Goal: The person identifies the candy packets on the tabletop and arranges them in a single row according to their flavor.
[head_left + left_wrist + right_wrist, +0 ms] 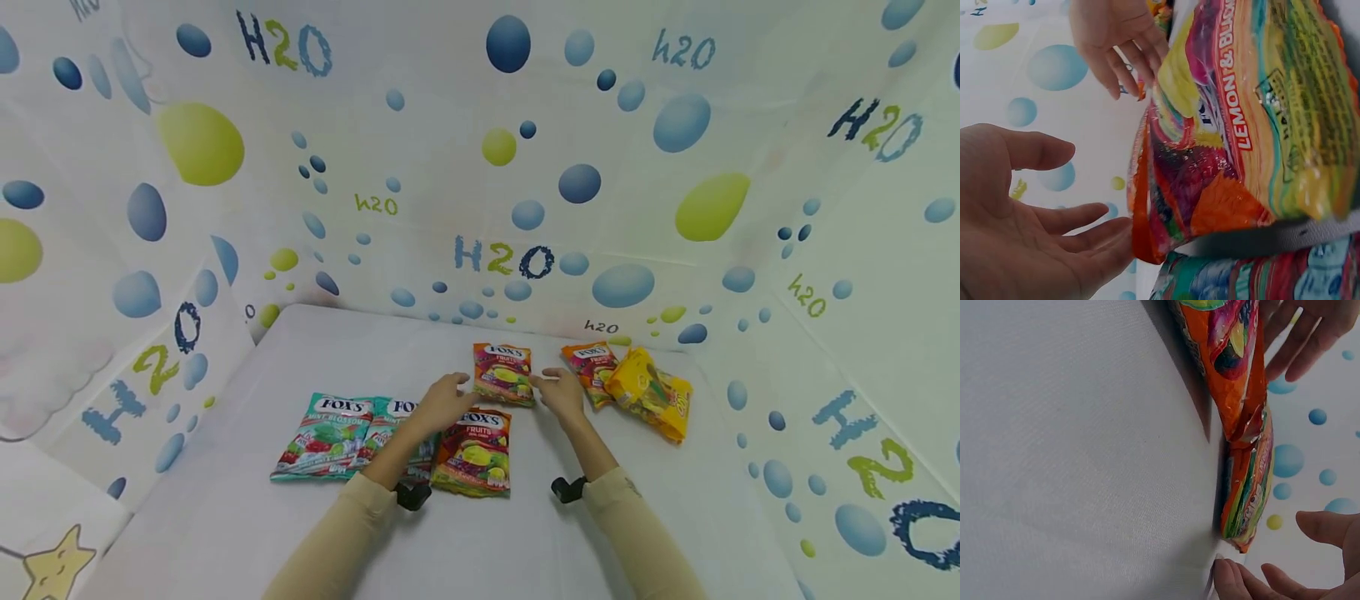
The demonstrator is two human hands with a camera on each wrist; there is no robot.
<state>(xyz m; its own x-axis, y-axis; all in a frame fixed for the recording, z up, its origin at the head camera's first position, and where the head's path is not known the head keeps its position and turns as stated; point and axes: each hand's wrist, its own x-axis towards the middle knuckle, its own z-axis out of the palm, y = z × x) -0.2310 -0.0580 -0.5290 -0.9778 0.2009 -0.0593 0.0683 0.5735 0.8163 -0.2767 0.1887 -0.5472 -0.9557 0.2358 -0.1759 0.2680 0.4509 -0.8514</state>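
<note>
An orange FOX'S Fruits candy bag [502, 367] lies flat between both hands. My left hand [444, 403] is at this bag's left side, fingers spread and relaxed, above the top edge of a nearer FOX'S Fruits bag [474, 458]. In the left wrist view the left hand [1035, 212] has thumb and fingers apart, with the nearer bag [1241, 112] beside the fingertips. At the far bag's right side my right hand [562, 395] reaches in with loosely bent fingers. The right wrist view shows the right hand [1310, 575] with its fingertips close to the white cloth, near the far bag [1249, 494].
To the left, two teal FOX'S Mint Blossom bags [326, 442] overlap, partly behind the left forearm. A third Fruits bag [591, 367] lies at right under a yellow bag [651, 396]. A curtain [420, 167] printed with bubbles and H2O surrounds the white-covered table [540, 550].
</note>
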